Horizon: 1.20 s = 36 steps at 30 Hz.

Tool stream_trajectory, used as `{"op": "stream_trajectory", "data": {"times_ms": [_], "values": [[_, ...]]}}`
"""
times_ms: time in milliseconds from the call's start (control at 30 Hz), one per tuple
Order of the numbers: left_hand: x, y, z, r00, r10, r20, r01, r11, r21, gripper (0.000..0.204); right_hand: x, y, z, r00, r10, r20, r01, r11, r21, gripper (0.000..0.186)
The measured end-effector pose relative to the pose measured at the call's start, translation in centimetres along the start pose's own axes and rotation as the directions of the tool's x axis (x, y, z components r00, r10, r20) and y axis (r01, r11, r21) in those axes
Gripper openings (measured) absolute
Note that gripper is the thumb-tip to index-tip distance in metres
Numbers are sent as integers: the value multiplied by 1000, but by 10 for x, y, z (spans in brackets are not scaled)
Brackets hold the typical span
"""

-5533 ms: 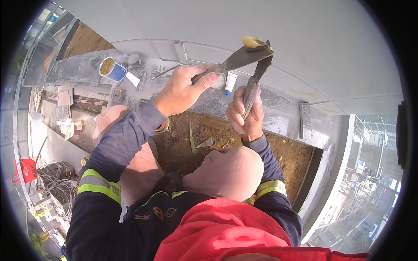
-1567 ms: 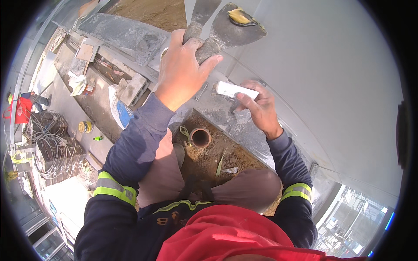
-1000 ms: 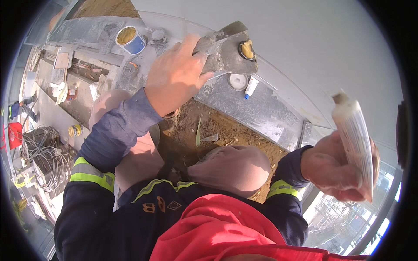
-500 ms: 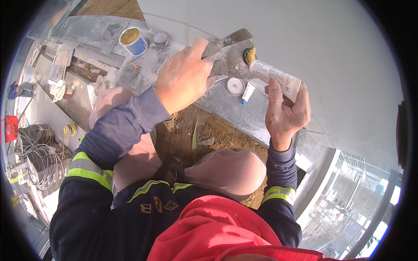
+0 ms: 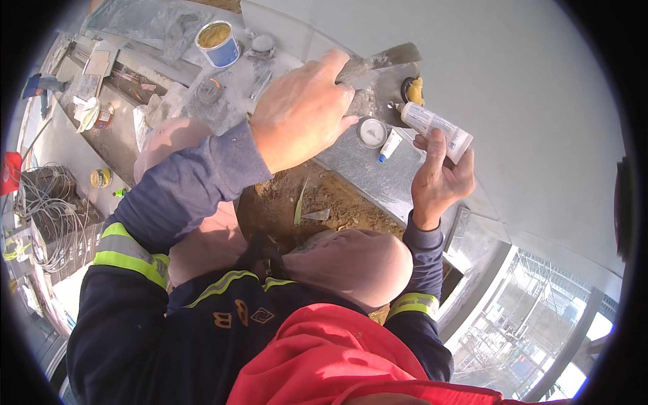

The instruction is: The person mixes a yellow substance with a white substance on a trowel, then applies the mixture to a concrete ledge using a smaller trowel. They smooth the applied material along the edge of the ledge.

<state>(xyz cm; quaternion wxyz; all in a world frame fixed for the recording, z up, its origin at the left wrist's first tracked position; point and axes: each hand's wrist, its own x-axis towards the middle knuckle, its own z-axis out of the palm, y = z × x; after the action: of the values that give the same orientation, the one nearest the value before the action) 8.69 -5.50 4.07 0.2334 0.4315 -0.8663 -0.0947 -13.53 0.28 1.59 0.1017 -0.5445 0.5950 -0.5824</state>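
Observation:
My left hand [image 5: 304, 111] is closed round the handles of two scrapers [image 5: 388, 57], blades pointing right. The lower broad blade [image 5: 388, 98] carries a lump of yellow paste [image 5: 416, 91] with a dark rim. My right hand [image 5: 442, 175] grips a white tube [image 5: 432, 125] between thumb and fingers; its tip is beside the blade, just below the paste, and I cannot tell whether it touches. Below it on the ledge [image 5: 358, 175] lie a round white lid [image 5: 372, 129] and a smaller white tube with a blue cap [image 5: 389, 144].
A blue can with yellow filler [image 5: 217, 50] stands at upper left. A grey panel [image 5: 533, 115] rises on the right. Between my knees is dirt [image 5: 324, 185]. Coiled cables [image 5: 47, 216], a bucket [image 5: 94, 118], a yellow tub [image 5: 101, 177] and another person [image 5: 40, 88] are at far left.
Earlier each hand held a scraper; now my left holds both and my right a white tube. The tube has risen from low right to beside the yellow paste, then drawn back slightly.

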Motion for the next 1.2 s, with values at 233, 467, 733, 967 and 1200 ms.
{"op": "stream_trajectory", "data": {"times_ms": [233,467,733,967,1200], "values": [[1,0,2,998,-26,54,25,1000,17,36,-5,7,1,1000,11,-27,-11,1000,-3,20],[1,-2,2,997,-21,73,17,998,58,37,-1,-11,-32,882,-455,-126,428,883,-194,26],[4,2,1,994,-53,93,50,998,36,37,11,-77,-107,517,-750,-412,799,595,-81,34],[-8,-1,16,999,30,45,-34,996,82,38,5,-31,-18,851,-514,-107,470,837,-281,14],[-1,-21,0,997,-72,-16,73,993,95,43,19,-8,-5,997,41,-61,6,783,622,17]]}}
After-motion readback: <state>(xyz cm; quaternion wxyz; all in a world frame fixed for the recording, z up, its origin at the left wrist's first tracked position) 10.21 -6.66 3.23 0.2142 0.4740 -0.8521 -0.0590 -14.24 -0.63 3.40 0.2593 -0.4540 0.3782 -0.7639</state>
